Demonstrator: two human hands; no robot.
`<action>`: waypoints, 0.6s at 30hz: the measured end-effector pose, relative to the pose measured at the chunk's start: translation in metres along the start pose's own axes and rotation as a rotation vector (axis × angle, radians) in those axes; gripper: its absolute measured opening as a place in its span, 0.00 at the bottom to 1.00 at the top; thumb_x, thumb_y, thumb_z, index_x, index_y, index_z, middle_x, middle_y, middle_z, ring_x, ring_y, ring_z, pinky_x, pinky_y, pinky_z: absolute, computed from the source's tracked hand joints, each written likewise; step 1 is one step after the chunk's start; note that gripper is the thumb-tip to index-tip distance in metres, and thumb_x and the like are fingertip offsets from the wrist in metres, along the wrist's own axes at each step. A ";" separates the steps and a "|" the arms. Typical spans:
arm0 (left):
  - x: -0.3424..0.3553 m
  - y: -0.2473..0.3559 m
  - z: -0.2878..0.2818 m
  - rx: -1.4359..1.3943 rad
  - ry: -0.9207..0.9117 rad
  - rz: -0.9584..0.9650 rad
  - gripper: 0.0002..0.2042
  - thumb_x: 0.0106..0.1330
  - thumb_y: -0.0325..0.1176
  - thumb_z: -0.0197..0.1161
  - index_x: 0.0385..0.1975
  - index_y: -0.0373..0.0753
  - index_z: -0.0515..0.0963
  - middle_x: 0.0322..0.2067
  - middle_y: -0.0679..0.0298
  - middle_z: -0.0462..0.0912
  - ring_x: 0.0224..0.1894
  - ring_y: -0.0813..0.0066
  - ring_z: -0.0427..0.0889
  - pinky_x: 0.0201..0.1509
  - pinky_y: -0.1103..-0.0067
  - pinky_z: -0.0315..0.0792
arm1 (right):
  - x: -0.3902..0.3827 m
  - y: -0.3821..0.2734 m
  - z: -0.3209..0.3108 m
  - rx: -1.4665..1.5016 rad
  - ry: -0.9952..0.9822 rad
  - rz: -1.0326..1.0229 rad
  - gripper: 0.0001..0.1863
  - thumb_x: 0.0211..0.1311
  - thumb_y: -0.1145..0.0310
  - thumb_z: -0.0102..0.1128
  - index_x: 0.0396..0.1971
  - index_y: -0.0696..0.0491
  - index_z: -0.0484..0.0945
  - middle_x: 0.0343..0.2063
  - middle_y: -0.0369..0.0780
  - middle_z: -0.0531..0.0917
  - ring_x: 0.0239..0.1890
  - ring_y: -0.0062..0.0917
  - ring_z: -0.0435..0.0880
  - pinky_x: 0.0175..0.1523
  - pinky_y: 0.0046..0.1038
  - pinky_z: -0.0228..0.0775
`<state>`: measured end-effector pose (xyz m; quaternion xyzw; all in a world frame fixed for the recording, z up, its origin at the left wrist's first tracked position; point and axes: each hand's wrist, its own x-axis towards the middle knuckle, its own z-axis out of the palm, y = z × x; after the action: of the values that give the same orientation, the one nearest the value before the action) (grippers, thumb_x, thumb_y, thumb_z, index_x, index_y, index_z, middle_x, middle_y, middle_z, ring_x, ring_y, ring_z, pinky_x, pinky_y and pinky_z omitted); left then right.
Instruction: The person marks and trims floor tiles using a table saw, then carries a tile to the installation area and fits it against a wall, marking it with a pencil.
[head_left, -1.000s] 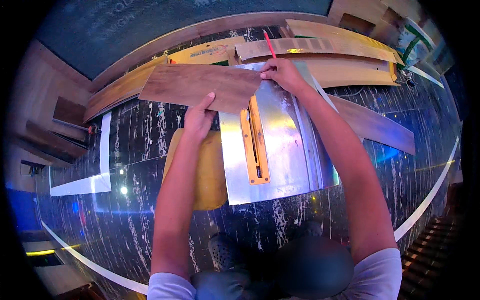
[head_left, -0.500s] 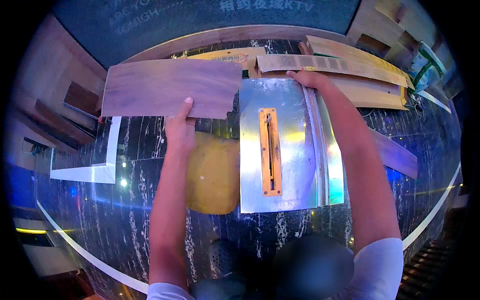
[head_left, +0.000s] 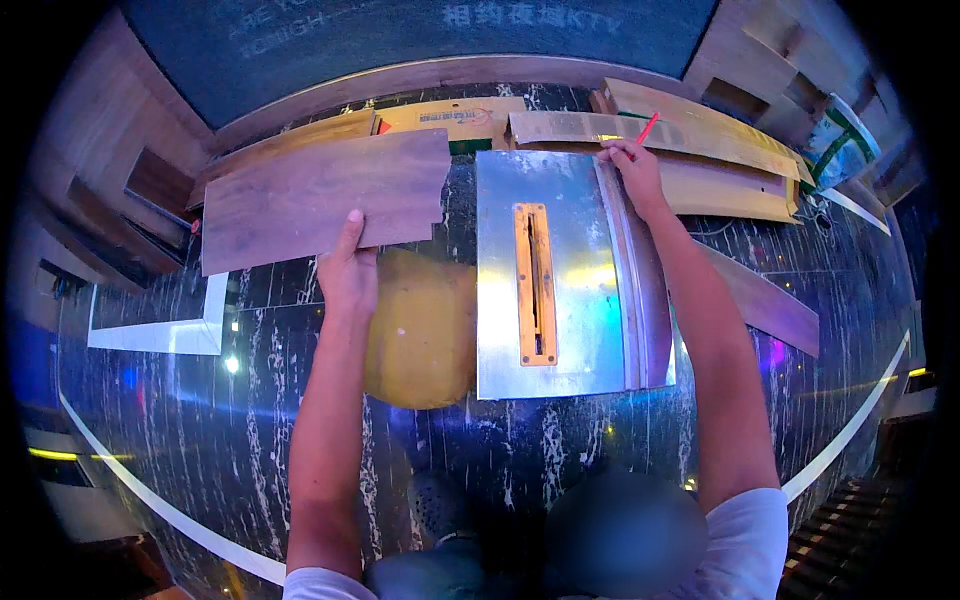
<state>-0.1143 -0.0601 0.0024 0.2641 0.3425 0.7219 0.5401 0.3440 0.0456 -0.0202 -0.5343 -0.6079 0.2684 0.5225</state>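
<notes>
Head view: the left hand [head_left: 347,275] grips the near edge of the wood plank [head_left: 320,195], thumb on top, left of the metal plate [head_left: 580,300]. Held there alone, the plank could tilt and knock its notched right end. The right hand [head_left: 635,172] pinches the red pencil [head_left: 650,127]; loosened fingers could drop it. Contact with the rail [head_left: 632,300] is unclear.
</notes>
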 end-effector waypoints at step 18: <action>-0.067 0.078 0.064 -0.089 -0.106 0.110 0.27 0.70 0.23 0.65 0.68 0.37 0.65 0.62 0.59 0.74 0.63 0.62 0.77 0.68 0.63 0.74 | -0.031 -0.004 -0.025 -0.024 0.013 0.028 0.14 0.71 0.63 0.58 0.38 0.59 0.84 0.32 0.38 0.85 0.39 0.22 0.82 0.50 0.27 0.73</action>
<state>-0.0937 -0.1254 0.1024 0.2961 0.2659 0.7502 0.5281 0.3615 0.0100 -0.0195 -0.5509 -0.6001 0.2650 0.5159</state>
